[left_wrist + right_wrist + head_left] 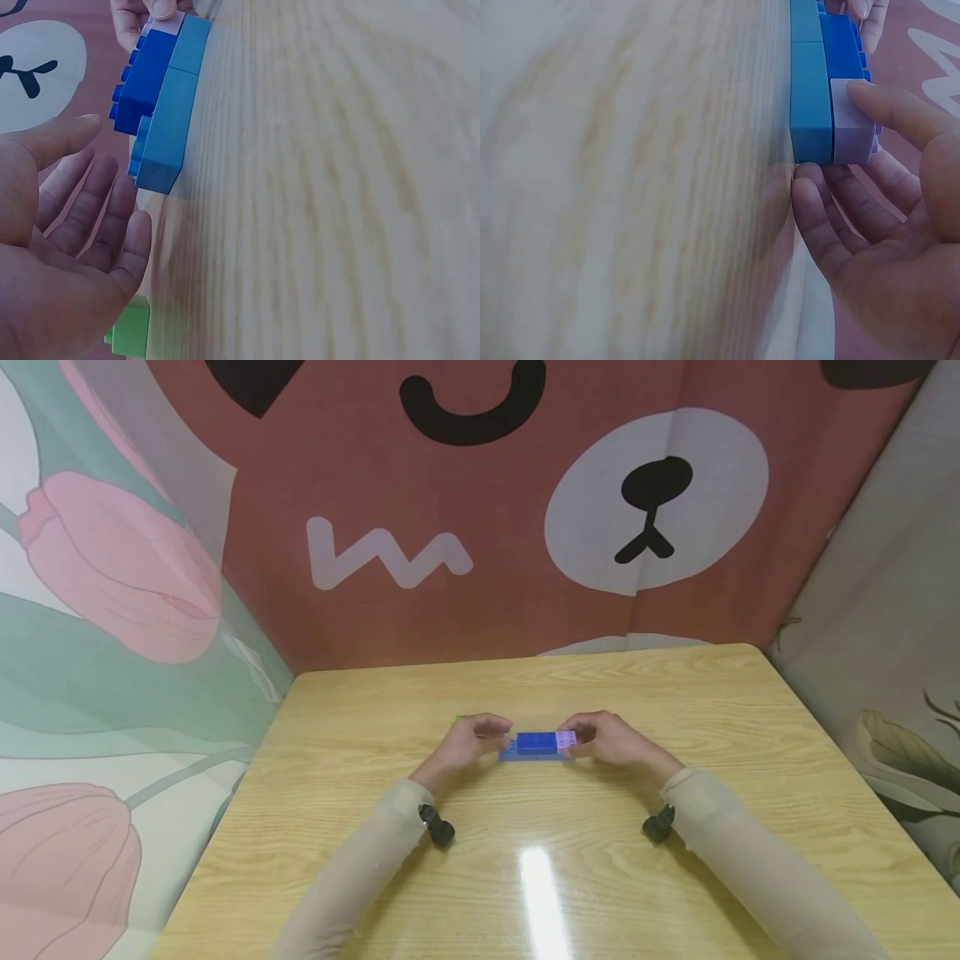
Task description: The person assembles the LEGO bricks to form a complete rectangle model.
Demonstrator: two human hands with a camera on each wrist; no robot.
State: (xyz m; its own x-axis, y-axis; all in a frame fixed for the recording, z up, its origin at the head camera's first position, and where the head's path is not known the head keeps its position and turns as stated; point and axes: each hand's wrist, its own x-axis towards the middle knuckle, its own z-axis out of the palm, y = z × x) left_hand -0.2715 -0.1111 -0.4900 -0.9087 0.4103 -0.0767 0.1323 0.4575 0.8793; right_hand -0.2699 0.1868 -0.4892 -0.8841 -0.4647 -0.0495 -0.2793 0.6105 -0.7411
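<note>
Two light blue toy building bricks (166, 127) lie end to end on the table, forming a bottom row. On top of them sits a dark blue brick (537, 742), with a lilac brick (851, 124) beside it at the right end. Studs of the bottom row show at the left end. My right hand (611, 739) pinches the lilac brick, thumb on its near face and index finger behind. Just off the left end, my left hand (468, 742) has loosely spread fingers and holds nothing. A green brick (131, 328) is partly hidden behind the left hand.
The wooden table (540, 835) has its far edge against a red printed cloth (450, 610). Patterned curtains hang at both sides. A small black device (437, 827) is strapped to each wrist.
</note>
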